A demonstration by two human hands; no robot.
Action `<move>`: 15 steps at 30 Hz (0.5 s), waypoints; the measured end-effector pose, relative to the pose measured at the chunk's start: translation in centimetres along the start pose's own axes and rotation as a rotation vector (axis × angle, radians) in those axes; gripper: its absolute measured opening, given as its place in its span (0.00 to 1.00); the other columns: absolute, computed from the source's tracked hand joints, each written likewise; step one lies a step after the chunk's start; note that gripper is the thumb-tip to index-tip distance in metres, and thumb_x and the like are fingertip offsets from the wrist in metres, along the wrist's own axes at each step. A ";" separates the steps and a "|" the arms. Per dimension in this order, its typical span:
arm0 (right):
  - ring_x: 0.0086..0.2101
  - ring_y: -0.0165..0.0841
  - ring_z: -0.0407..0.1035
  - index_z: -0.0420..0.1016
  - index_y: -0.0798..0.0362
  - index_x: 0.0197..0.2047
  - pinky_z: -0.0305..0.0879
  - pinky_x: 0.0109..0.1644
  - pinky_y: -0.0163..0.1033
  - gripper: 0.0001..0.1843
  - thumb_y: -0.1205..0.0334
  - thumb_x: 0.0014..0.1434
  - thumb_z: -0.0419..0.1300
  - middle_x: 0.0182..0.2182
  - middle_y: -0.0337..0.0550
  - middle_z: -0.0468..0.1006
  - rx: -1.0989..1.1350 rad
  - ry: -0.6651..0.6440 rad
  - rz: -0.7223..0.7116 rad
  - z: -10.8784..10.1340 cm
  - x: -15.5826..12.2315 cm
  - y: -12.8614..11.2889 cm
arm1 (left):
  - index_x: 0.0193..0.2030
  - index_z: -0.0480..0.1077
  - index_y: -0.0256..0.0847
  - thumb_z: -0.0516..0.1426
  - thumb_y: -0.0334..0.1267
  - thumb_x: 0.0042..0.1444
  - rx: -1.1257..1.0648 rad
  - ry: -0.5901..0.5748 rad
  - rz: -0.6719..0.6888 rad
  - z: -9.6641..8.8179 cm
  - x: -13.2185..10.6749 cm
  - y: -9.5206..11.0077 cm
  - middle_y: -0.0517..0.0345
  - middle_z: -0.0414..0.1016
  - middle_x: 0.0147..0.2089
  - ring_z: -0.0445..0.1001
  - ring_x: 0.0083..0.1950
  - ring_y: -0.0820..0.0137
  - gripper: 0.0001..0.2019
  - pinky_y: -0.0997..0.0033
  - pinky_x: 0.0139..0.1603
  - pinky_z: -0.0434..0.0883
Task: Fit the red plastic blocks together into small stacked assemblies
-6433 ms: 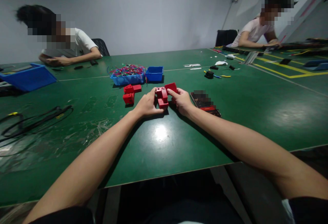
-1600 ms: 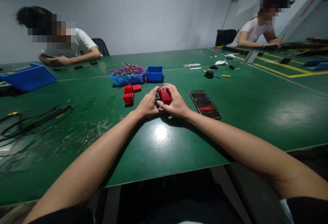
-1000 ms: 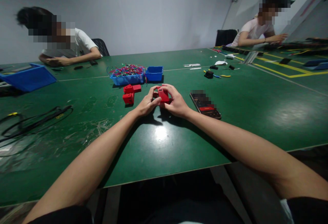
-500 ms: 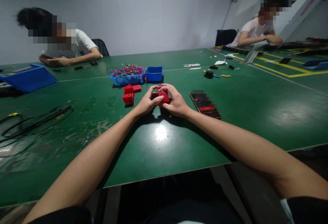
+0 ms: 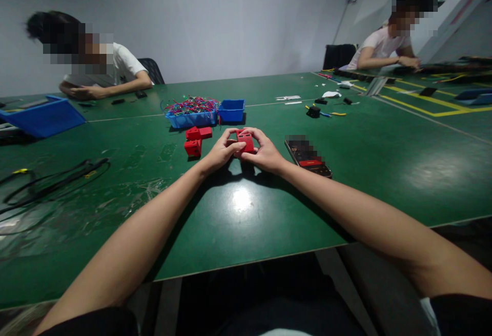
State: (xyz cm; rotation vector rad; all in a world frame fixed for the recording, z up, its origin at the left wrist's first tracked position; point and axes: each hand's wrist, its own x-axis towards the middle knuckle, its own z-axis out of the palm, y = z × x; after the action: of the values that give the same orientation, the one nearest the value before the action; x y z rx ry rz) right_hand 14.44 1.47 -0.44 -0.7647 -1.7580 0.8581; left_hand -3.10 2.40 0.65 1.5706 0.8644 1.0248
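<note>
A small red block [image 5: 246,142] with dark slots in its upper face is held between both hands, just above the green table [image 5: 215,233]. My left hand [image 5: 222,152] grips it from the left, thumb pressed on its front. From the right, my right hand [image 5: 265,152] closes round it with the index finger over the top and the thumb low in front. Fingers hide its sides and back. Left of my hands lie several similar red blocks [image 5: 192,147], close together on the table.
Behind the blocks stand a blue tray [image 5: 192,119] heaped with coloured wires and a smaller blue bin [image 5: 232,112]. A phone [image 5: 307,157] lies right of my hands, with cutters [image 5: 330,114] beyond. Black cables [image 5: 57,184] lie left. Two people [image 5: 126,66] sit across the table.
The red block has tilted in my fingers, so its slotted face shows more. Both hands have stayed almost in place. At far right the other person's hands have shifted slightly.
</note>
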 end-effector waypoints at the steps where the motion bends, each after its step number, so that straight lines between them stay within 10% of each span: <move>1: 0.56 0.42 0.66 0.68 0.48 0.53 0.76 0.48 0.45 0.32 0.53 0.45 0.70 0.59 0.51 0.65 0.034 -0.012 0.022 0.1 0.0 0.0 | 0.56 0.59 0.41 0.65 0.51 0.47 0.000 -0.004 -0.005 -0.1 0.0 0.1 0.57 0.79 0.40 0.80 0.39 0.64 0.33 0.67 0.40 0.72; 15: 0.57 0.41 0.68 0.69 0.46 0.52 0.73 0.56 0.49 0.29 0.51 0.48 0.70 0.60 0.48 0.66 0.195 -0.093 0.044 0.1 -0.1 -0.1 | 0.56 0.59 0.43 0.64 0.51 0.46 -0.004 0.008 -0.001 0.0 0.0 -0.3 0.61 0.76 0.38 0.76 0.36 0.68 0.32 0.69 0.39 0.70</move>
State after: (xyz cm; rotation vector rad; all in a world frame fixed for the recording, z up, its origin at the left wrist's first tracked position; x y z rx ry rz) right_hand 14.35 1.33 -0.40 -0.6454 -1.7128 1.0926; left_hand -3.12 2.50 0.37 1.5635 0.8680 1.0322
